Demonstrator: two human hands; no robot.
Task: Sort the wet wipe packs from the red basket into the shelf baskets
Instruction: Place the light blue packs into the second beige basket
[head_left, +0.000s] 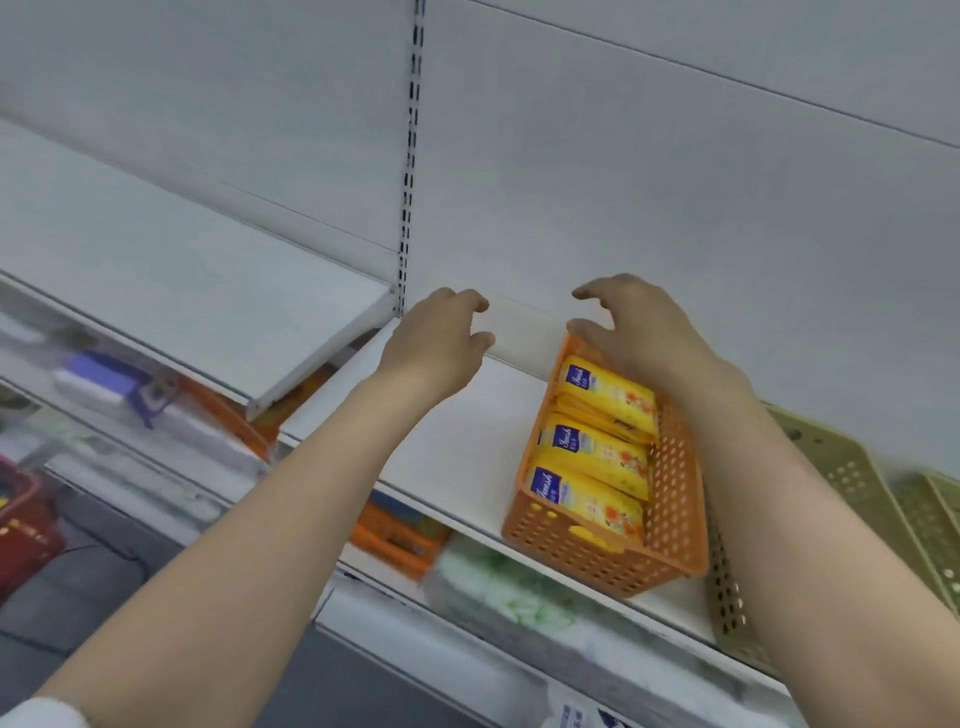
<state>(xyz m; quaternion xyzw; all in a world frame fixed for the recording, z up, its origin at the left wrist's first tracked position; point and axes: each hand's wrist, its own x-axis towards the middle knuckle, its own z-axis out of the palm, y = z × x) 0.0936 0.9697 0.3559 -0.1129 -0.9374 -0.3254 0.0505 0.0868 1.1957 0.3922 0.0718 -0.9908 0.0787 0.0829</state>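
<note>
An orange perforated basket (670, 499) stands on the white shelf (467, 447), holding three yellow wet wipe packs (597, 457) set on edge in a row. My right hand (639, 327) hovers over the basket's far end, fingers loosely curled, the thumb at the back rim; it holds nothing. My left hand (436, 343) is raised over the bare shelf to the left of the basket, fingers curled and empty. The red basket (26, 525) shows at the lower left edge, blurred.
An olive-green perforated basket (841, 478) sits right of the orange one, partly behind my right arm. A second white shelf (171, 291) runs to the left. Lower shelves hold blurred orange, white and green goods (498, 587). A slotted upright (408, 171) divides the back panel.
</note>
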